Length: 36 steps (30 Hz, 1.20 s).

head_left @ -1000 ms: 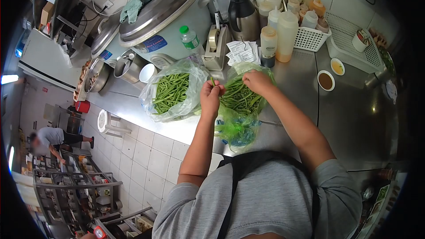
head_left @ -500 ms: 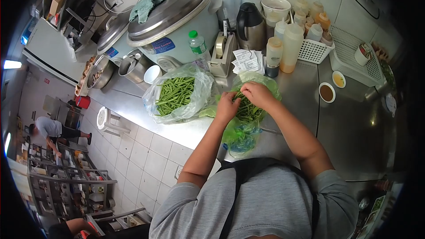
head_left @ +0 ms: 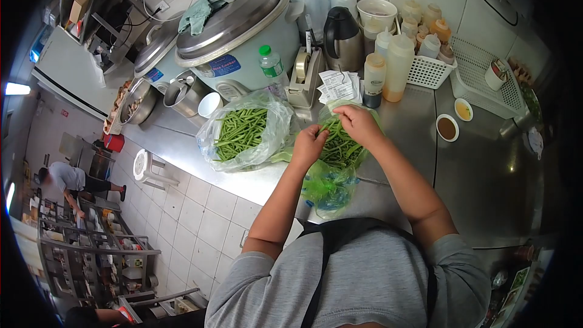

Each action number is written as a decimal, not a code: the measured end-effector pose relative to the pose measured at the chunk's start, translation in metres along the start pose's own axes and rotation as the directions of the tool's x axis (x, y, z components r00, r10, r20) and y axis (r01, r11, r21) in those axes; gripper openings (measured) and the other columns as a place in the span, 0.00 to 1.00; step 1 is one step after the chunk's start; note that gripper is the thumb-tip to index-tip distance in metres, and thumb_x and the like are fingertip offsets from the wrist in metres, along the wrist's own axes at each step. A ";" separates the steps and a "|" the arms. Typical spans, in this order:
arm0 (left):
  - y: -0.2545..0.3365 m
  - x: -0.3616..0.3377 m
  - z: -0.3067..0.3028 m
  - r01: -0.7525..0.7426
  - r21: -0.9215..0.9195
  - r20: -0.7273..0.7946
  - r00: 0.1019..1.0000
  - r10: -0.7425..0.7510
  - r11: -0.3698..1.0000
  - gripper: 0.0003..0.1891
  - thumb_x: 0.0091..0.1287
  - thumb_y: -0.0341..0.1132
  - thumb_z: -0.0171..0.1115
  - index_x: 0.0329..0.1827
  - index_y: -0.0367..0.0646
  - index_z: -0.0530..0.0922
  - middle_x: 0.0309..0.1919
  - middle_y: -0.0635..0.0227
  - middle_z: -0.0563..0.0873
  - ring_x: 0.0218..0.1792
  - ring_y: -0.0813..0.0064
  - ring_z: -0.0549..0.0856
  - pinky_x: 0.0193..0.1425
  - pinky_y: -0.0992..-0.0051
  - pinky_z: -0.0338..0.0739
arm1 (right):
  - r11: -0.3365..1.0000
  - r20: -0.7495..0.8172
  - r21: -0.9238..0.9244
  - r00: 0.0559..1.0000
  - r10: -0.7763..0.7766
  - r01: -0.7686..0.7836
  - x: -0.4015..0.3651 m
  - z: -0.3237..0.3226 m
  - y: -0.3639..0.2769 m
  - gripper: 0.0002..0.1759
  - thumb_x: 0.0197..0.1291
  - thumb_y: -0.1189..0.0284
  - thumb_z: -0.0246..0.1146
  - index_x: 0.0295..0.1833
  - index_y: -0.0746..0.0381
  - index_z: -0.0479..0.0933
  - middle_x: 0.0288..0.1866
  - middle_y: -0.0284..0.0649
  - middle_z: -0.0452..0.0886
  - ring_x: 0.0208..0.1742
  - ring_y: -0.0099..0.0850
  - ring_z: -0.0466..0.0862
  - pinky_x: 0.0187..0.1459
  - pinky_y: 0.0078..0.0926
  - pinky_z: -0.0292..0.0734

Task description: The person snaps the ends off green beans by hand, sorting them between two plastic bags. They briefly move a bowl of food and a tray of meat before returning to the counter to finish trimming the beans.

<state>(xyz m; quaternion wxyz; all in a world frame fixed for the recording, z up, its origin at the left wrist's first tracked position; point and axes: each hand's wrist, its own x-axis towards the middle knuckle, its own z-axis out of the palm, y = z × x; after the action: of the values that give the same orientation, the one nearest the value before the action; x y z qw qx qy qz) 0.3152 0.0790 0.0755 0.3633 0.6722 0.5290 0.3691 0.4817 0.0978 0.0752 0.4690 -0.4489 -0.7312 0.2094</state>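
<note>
Green beans [head_left: 343, 150] lie in an opened green plastic bag [head_left: 331, 185] on the steel counter in front of me. Over the bag's left side, my left hand [head_left: 310, 144] is closed in a pinch on a green bean. My right hand [head_left: 359, 125] is just above and to the right, its fingers curled and pinched at a bean, partly hidden by the hand itself. More trimmed-looking green beans [head_left: 242, 135] fill a clear plastic bag [head_left: 276, 130] to the left of my hands.
Behind stand large rice cookers [head_left: 237, 30], a green-capped bottle [head_left: 271, 64], a tape dispenser [head_left: 303, 79], a thermos jug [head_left: 344, 39] and squeeze bottles [head_left: 399, 67]. Two sauce dishes [head_left: 447, 127] sit right. A person [head_left: 70, 179] works at far left, beyond a white stool [head_left: 146, 167].
My hands have drawn slightly apart, and more of the beans between them shows. The left hand is tilted a little differently. Both bags stay in place.
</note>
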 end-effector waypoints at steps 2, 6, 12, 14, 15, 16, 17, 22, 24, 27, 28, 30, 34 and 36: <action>-0.001 0.002 -0.002 -0.008 0.051 -0.016 1.000 0.009 0.999 0.09 0.57 0.33 0.57 0.31 0.34 0.77 0.16 0.68 0.76 0.19 0.84 0.71 0.24 0.79 0.66 | 0.985 -0.001 -0.127 0.994 -0.114 0.113 0.000 0.001 -0.001 0.08 0.50 0.74 0.55 0.38 0.61 0.75 0.32 0.41 0.77 0.32 0.38 0.77 0.34 0.30 0.73; -0.005 0.004 -0.004 0.000 0.101 -0.053 0.999 0.005 0.995 0.10 0.54 0.34 0.57 0.30 0.35 0.77 0.20 0.53 0.78 0.21 0.63 0.78 0.29 0.70 0.70 | 0.975 0.054 -0.172 0.989 -0.137 0.144 -0.003 0.002 -0.002 0.06 0.49 0.73 0.57 0.35 0.61 0.75 0.32 0.41 0.76 0.33 0.41 0.77 0.34 0.33 0.72; -0.009 -0.003 0.012 -0.112 0.011 0.044 0.993 0.112 0.994 0.09 0.58 0.33 0.56 0.31 0.34 0.76 0.17 0.72 0.76 0.18 0.83 0.70 0.22 0.77 0.65 | 0.986 -0.043 -0.165 0.999 -0.019 0.012 -0.005 0.015 0.003 0.04 0.48 0.73 0.57 0.28 0.62 0.73 0.28 0.44 0.76 0.30 0.42 0.77 0.31 0.34 0.72; -0.006 -0.003 0.013 0.006 -0.093 0.055 0.998 -0.001 0.996 0.07 0.58 0.32 0.55 0.31 0.35 0.75 0.18 0.75 0.75 0.18 0.85 0.70 0.23 0.79 0.65 | 0.995 -0.107 -0.089 0.993 0.044 -0.054 -0.007 0.019 0.005 0.04 0.47 0.74 0.57 0.27 0.63 0.72 0.25 0.45 0.76 0.29 0.43 0.77 0.30 0.34 0.72; -0.002 -0.003 0.013 0.064 -0.145 0.064 0.996 -0.056 0.987 0.07 0.59 0.31 0.55 0.32 0.36 0.75 0.19 0.76 0.74 0.18 0.85 0.69 0.23 0.80 0.65 | 0.997 -0.137 -0.044 0.989 0.064 -0.071 -0.007 0.019 0.005 0.04 0.47 0.74 0.57 0.27 0.64 0.72 0.24 0.45 0.76 0.28 0.43 0.77 0.29 0.33 0.72; 0.001 -0.003 0.011 0.081 -0.183 0.080 0.995 -0.067 0.980 0.06 0.59 0.31 0.55 0.32 0.36 0.75 0.19 0.76 0.74 0.19 0.86 0.69 0.24 0.82 0.64 | 0.996 -0.167 0.001 0.982 0.085 -0.086 -0.007 0.018 0.004 0.04 0.47 0.74 0.57 0.27 0.64 0.72 0.23 0.46 0.76 0.27 0.44 0.77 0.29 0.32 0.72; 0.003 -0.004 0.007 0.099 -0.221 0.098 0.992 -0.078 0.970 0.06 0.59 0.31 0.55 0.32 0.37 0.75 0.20 0.76 0.74 0.20 0.87 0.69 0.24 0.83 0.64 | 0.994 -0.183 0.011 0.977 0.113 -0.113 -0.006 0.017 0.005 0.04 0.47 0.74 0.57 0.27 0.64 0.72 0.24 0.46 0.76 0.27 0.43 0.77 0.29 0.31 0.72; 0.001 -0.008 0.008 0.027 -0.348 0.095 0.995 0.006 0.937 0.04 0.59 0.29 0.55 0.33 0.38 0.74 0.22 0.76 0.74 0.23 0.89 0.70 0.27 0.85 0.64 | 0.953 -0.215 0.089 0.929 0.303 -0.290 -0.002 0.002 0.014 0.05 0.48 0.74 0.57 0.29 0.65 0.73 0.24 0.44 0.77 0.25 0.35 0.79 0.29 0.26 0.72; 0.008 -0.007 0.007 0.019 -0.404 0.005 1.000 -0.019 0.914 0.04 0.59 0.29 0.55 0.34 0.38 0.73 0.23 0.76 0.74 0.24 0.88 0.70 0.27 0.86 0.64 | 0.939 -0.090 0.191 0.947 0.307 -0.287 -0.002 0.001 0.006 0.06 0.49 0.74 0.58 0.31 0.66 0.73 0.25 0.43 0.78 0.25 0.30 0.78 0.29 0.25 0.72; 0.004 0.002 0.008 0.012 -0.493 -0.049 0.998 -0.041 0.870 0.04 0.58 0.28 0.56 0.35 0.39 0.72 0.24 0.76 0.75 0.23 0.87 0.70 0.28 0.86 0.65 | 0.919 0.043 0.280 0.960 0.276 -0.277 0.000 -0.003 -0.020 0.07 0.50 0.73 0.57 0.31 0.67 0.74 0.25 0.39 0.78 0.24 0.24 0.77 0.30 0.22 0.71; 0.003 0.004 0.008 0.009 -0.483 -0.012 1.000 -0.017 0.876 0.05 0.57 0.28 0.57 0.34 0.40 0.71 0.24 0.75 0.75 0.23 0.87 0.70 0.27 0.86 0.65 | 0.914 0.076 0.303 0.962 0.261 -0.271 0.001 -0.003 -0.026 0.07 0.51 0.73 0.57 0.32 0.67 0.74 0.25 0.38 0.78 0.24 0.23 0.76 0.30 0.21 0.71; 0.006 0.004 0.008 -0.001 -0.503 0.028 0.999 0.018 0.865 0.05 0.57 0.28 0.57 0.33 0.41 0.70 0.24 0.74 0.75 0.22 0.87 0.70 0.26 0.86 0.65 | 0.889 0.088 0.361 0.959 0.269 -0.283 0.003 0.000 -0.025 0.07 0.51 0.73 0.57 0.32 0.67 0.74 0.24 0.36 0.78 0.24 0.22 0.76 0.30 0.19 0.71; -0.001 0.008 0.007 0.000 -0.457 -0.018 1.000 -0.009 0.890 0.05 0.57 0.27 0.56 0.31 0.42 0.68 0.23 0.73 0.75 0.20 0.87 0.70 0.23 0.86 0.65 | 0.646 0.100 0.649 0.887 0.450 -0.401 0.006 -0.002 -0.018 0.08 0.52 0.72 0.56 0.32 0.67 0.74 0.23 0.33 0.77 0.25 0.20 0.75 0.29 0.17 0.70; 0.000 0.008 0.002 0.030 -0.507 -0.048 0.997 -0.063 0.861 0.05 0.57 0.27 0.56 0.31 0.42 0.68 0.22 0.73 0.76 0.19 0.87 0.70 0.22 0.86 0.64 | 0.756 0.088 0.500 0.893 0.441 -0.423 0.004 -0.006 -0.010 0.09 0.53 0.71 0.56 0.35 0.66 0.74 0.25 0.35 0.77 0.24 0.21 0.75 0.29 0.19 0.70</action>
<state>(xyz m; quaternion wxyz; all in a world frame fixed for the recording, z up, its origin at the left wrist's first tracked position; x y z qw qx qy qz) 0.3179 0.0864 0.0757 0.5189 0.5287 0.4408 0.5069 0.4818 0.0956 0.0878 0.5217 -0.4698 -0.5182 0.4885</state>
